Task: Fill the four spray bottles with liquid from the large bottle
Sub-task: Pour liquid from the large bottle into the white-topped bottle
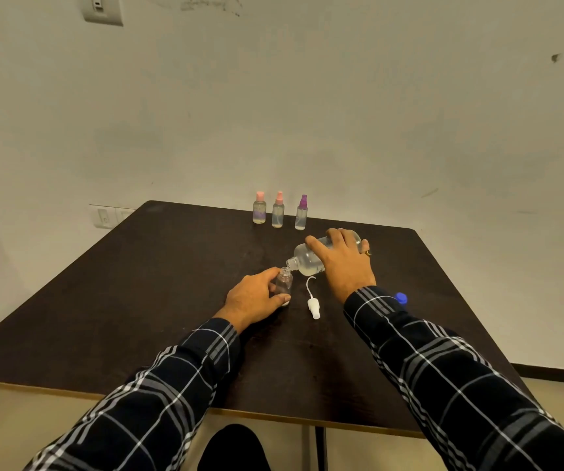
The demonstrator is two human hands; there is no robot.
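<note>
Both closed: left hand (251, 299) round small bottle (284, 283), right hand (343, 263) round large bottle (307, 261).

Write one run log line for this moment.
left hand: holds open spray bottle | right hand: tilts large bottle | capped bottles behind: three

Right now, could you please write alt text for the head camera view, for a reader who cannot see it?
The right hand tips a large clear plastic bottle over a small open spray bottle steadied by the left hand on a dark wooden table. A white spray pump lies beside them; three capped spray bottles stand behind.
</note>
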